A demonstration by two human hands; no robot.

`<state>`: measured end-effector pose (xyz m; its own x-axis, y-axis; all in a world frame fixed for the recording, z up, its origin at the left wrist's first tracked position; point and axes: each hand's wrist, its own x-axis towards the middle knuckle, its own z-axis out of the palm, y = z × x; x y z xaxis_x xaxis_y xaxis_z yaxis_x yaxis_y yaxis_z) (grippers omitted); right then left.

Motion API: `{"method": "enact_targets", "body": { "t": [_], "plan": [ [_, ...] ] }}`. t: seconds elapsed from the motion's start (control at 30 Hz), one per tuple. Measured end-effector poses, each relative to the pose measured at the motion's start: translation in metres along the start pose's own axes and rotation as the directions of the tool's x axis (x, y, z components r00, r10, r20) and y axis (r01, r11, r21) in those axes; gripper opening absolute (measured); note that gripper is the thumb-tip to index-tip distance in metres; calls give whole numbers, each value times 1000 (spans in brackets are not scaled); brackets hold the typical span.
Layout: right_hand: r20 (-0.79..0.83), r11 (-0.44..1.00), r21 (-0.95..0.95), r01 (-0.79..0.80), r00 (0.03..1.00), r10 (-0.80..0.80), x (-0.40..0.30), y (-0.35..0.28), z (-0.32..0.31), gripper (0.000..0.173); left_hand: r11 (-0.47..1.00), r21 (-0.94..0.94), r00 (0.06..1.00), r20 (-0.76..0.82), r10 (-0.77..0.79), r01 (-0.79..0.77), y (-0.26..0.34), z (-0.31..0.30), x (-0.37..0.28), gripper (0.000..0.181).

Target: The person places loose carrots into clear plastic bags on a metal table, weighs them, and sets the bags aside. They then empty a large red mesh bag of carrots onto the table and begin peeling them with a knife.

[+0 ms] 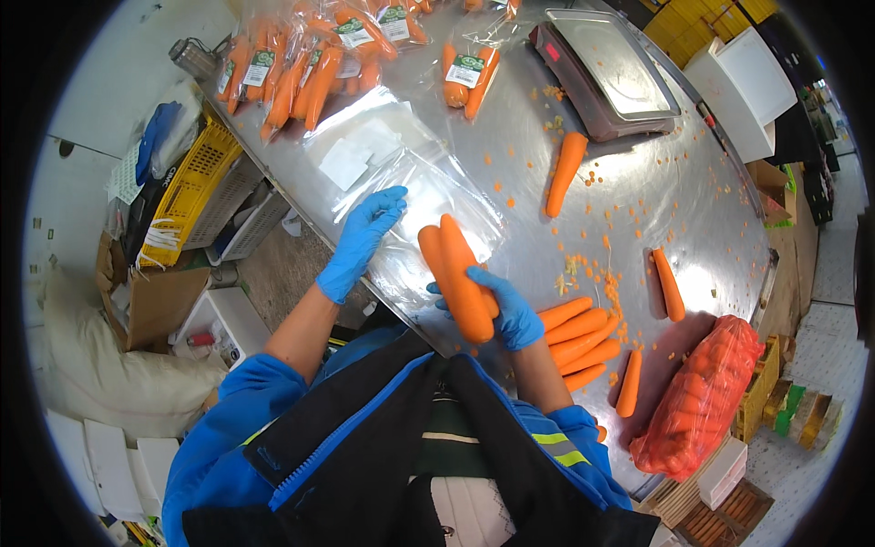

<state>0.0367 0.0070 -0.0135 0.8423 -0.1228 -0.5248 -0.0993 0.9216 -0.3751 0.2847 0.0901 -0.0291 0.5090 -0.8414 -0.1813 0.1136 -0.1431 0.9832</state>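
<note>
Blue gloves cover both of my hands. My right hand (502, 308) is closed around a bunch of carrots (454, 280), held above the near edge of the steel table. To its left, my left hand (369, 229) is over a stack of clear plastic bags (437, 184); its thumb and fingers are close together, and whether they pinch a bag's film cannot be told. White labels or paper pieces (345, 163) show among the bags. Several loose carrots (577, 331) lie side by side just right of my right wrist.
Bagged carrots (321, 75) lie at the table's far left, another bag (468, 72) near the top middle. A scale (612, 68) stands at the far right. Single carrots (566, 174) and carrot bits are scattered about the steel table (533, 253). A red mesh sack (701, 396) lies at the right edge.
</note>
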Motion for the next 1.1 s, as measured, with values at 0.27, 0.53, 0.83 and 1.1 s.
{"method": "enact_targets", "body": {
  "t": [0.27,0.53,0.83,1.1],
  "plan": [
    [-30,994,107,19,999,-16,1,4,5,73,884,276,889,375,262,-376,32,11,-25,10],
    [9,983,143,115,993,-118,5,4,9,81,722,375,771,538,342,-582,62,29,-49,9],
    [260,946,125,300,910,-323,-11,21,17,90,898,-298,945,148,-293,325,7,-11,-40,69],
    [-295,961,-2,277,918,-265,-54,87,-6,39,842,-108,655,684,-323,528,43,64,-103,69]
  ]
}}
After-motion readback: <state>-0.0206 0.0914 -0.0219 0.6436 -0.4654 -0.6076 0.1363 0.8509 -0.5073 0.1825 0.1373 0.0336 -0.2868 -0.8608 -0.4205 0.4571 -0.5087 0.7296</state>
